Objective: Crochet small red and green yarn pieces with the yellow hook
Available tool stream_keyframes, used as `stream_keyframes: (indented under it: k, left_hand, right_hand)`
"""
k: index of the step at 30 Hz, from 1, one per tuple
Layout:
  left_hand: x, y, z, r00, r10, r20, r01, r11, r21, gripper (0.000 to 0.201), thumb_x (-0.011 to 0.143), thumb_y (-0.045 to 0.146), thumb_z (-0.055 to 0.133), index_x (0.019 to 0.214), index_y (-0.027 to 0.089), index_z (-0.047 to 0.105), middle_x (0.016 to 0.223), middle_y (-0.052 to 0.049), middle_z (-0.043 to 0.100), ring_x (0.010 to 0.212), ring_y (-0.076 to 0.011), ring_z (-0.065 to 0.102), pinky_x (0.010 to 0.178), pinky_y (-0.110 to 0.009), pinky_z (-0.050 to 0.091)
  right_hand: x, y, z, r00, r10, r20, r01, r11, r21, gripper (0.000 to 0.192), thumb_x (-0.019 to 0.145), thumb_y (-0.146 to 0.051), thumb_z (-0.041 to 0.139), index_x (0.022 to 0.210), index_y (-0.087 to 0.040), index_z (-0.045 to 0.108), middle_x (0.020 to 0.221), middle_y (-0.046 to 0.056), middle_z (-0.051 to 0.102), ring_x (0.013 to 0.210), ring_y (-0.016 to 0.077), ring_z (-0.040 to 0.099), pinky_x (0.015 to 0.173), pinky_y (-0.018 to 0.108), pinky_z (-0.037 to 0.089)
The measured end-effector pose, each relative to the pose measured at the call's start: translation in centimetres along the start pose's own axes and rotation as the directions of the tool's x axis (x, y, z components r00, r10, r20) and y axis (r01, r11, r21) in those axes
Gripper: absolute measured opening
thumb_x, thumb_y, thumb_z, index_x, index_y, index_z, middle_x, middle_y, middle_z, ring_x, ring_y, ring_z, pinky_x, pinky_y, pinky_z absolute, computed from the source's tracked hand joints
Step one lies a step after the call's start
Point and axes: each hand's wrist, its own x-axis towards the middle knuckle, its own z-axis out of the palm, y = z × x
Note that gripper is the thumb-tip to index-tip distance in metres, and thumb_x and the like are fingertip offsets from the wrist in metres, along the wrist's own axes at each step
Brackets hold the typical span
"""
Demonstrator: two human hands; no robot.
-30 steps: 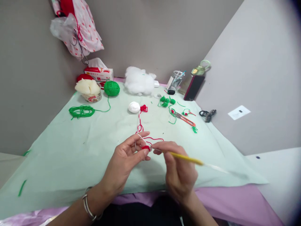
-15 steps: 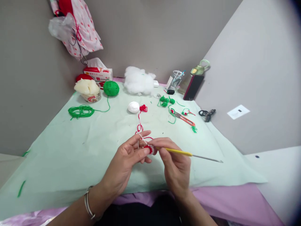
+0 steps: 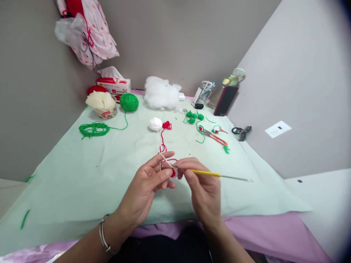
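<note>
Between thumb and fingers, my left hand (image 3: 146,182) pinches a small red and white crochet piece (image 3: 173,173), mostly covered by the fingertips. White yarn (image 3: 159,141) runs from a white yarn ball (image 3: 155,124) over my raised left index finger to the piece. My right hand (image 3: 204,191) grips a crochet hook (image 3: 205,172) by its yellow handle; one steel end points right, the other meets the work at my left fingertips. Red yarn (image 3: 162,147) trails from the piece to a small red bundle (image 3: 166,125) beside the white ball.
Behind lie a green yarn ball (image 3: 129,102), a green yarn coil (image 3: 94,129), white stuffing (image 3: 161,93) and a tissue pack (image 3: 113,84). To the right are an orange-handled cutter (image 3: 216,138), small green pieces (image 3: 193,117), a phone (image 3: 225,101) and a hair clip (image 3: 245,133).
The hook's free right end has swung slightly up and left, and its handle tilts less. The white yarn now runs straighter from the ball. My left hand has barely moved.
</note>
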Motion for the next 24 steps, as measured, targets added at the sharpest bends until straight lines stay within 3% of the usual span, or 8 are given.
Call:
stream_keyframes:
  k: [5, 8, 10, 13, 15, 18, 22, 24]
  left_hand:
    - [-0.2, -0.2, 0.0, 0.999, 0.002, 0.044, -0.006, 0.996, 0.084, 0.041, 0.081, 0.023, 0.088, 0.121, 0.020, 0.081, 0.079, 0.003, 0.065, 0.059, -0.0064, 0.047, 0.067, -0.025, 0.054]
    - [-0.3, -0.1, -0.2, 0.999, 0.010, 0.048, -0.016, 0.992, 0.121, 0.040, 0.082, 0.023, 0.086, 0.122, 0.021, 0.081, 0.082, 0.002, 0.065, 0.058, -0.0059, 0.047, 0.066, -0.025, 0.053]
    - [-0.2, -0.1, -0.4, 0.999, 0.029, 0.032, -0.034, 0.985, 0.167, 0.038, 0.084, 0.024, 0.085, 0.121, 0.022, 0.081, 0.087, 0.002, 0.065, 0.060, -0.0066, 0.051, 0.066, -0.024, 0.051]
    - [-0.2, -0.5, -0.5, 0.994, 0.110, -0.007, -0.105, 0.962, 0.254, 0.035, 0.087, 0.025, 0.084, 0.122, 0.025, 0.080, 0.088, 0.002, 0.064, 0.067, -0.0089, 0.061, 0.067, -0.023, 0.050]
    - [-0.2, -0.8, -0.6, 0.984, 0.175, -0.025, -0.159, 0.938, 0.308, 0.036, 0.088, 0.026, 0.083, 0.124, 0.027, 0.079, 0.087, 0.004, 0.063, 0.068, -0.0088, 0.062, 0.068, -0.022, 0.050]
    - [-0.2, -1.1, -0.5, 0.976, 0.217, -0.031, -0.193, 0.919, 0.343, 0.038, 0.088, 0.026, 0.084, 0.126, 0.028, 0.078, 0.088, 0.004, 0.064, 0.064, -0.0070, 0.059, 0.068, -0.022, 0.051]
    - [0.0, -1.1, -0.5, 0.995, 0.101, 0.003, -0.100, 0.980, 0.169, 0.046, 0.084, 0.029, 0.088, 0.128, 0.023, 0.077, 0.083, 0.003, 0.063, 0.059, -0.0057, 0.050, 0.057, -0.019, 0.047]
    - [0.2, -0.8, -0.6, 0.998, -0.044, 0.047, 0.042, 0.999, 0.033, 0.045, 0.083, 0.027, 0.090, 0.125, 0.018, 0.078, 0.071, 0.006, 0.055, 0.052, -0.0033, 0.038, 0.051, -0.016, 0.043]
  right_hand:
    - [-0.1, 0.5, -0.3, 0.990, 0.137, -0.015, -0.134, 0.979, 0.153, 0.020, 0.106, -0.034, 0.060, 0.101, -0.022, 0.075, 0.088, 0.005, 0.078, 0.068, 0.0158, 0.070, 0.064, 0.031, 0.061]
    - [-0.3, 0.3, -0.6, 0.991, 0.133, -0.007, -0.130, 0.978, 0.166, 0.023, 0.108, -0.034, 0.055, 0.099, -0.021, 0.071, 0.087, 0.005, 0.078, 0.067, 0.0160, 0.071, 0.063, 0.031, 0.061]
    - [-0.6, -0.1, -0.7, 0.999, 0.052, -0.010, -0.052, 0.998, 0.028, 0.022, 0.109, -0.027, 0.051, 0.103, -0.022, 0.071, 0.091, 0.005, 0.078, 0.071, 0.0158, 0.072, 0.067, 0.031, 0.063]
    - [-1.2, -0.5, -0.8, 0.980, -0.184, 0.082, 0.198, 0.950, -0.243, 0.024, 0.108, -0.017, 0.049, 0.115, -0.024, 0.071, 0.101, 0.007, 0.079, 0.083, 0.0181, 0.076, 0.074, 0.034, 0.064]
    - [-1.4, -0.4, -0.8, 0.941, -0.300, 0.153, 0.335, 0.886, -0.322, 0.026, 0.107, -0.015, 0.047, 0.120, -0.023, 0.068, 0.103, 0.009, 0.080, 0.088, 0.0209, 0.077, 0.072, 0.036, 0.065]
    - [-1.4, 0.1, -0.6, 0.913, -0.365, 0.181, 0.407, 0.834, -0.373, 0.030, 0.105, -0.011, 0.046, 0.124, -0.022, 0.066, 0.101, 0.010, 0.079, 0.089, 0.0213, 0.078, 0.071, 0.035, 0.066]
    - [-1.5, 1.0, -0.4, 0.839, -0.483, 0.251, 0.536, 0.649, -0.541, 0.035, 0.099, -0.007, 0.060, 0.128, -0.025, 0.071, 0.107, 0.010, 0.078, 0.098, 0.0228, 0.077, 0.078, 0.035, 0.066]
    - [-1.5, 1.1, -0.4, 0.845, -0.488, 0.218, 0.519, 0.651, -0.553, 0.036, 0.098, -0.007, 0.063, 0.126, -0.027, 0.074, 0.111, 0.010, 0.077, 0.101, 0.0234, 0.075, 0.079, 0.036, 0.065]
